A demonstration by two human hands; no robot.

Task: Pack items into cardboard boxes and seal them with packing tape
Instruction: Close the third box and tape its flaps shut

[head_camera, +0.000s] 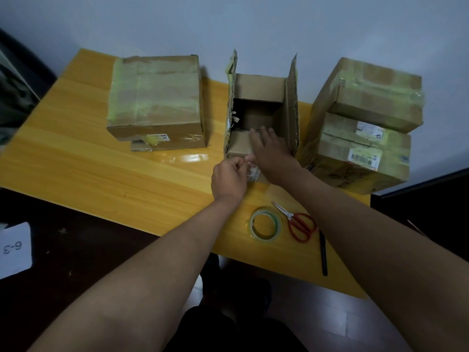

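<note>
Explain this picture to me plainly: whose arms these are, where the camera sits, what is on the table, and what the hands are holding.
There is no machine here. A person wears one camera on the head, looking down at their own bare arms. On the yellow table stands an open box in the middle, flaps up. A taped box sits to its left, on something flat I cannot identify, and two stacked taped boxes sit to its right. Nearer the person lie a tape roll, red scissors and a black pen. The right hand rests flat on the open box's near flap. The left hand pinches something small and pale at the box front, possibly a tape end; it is too blurred to tell.
</note>
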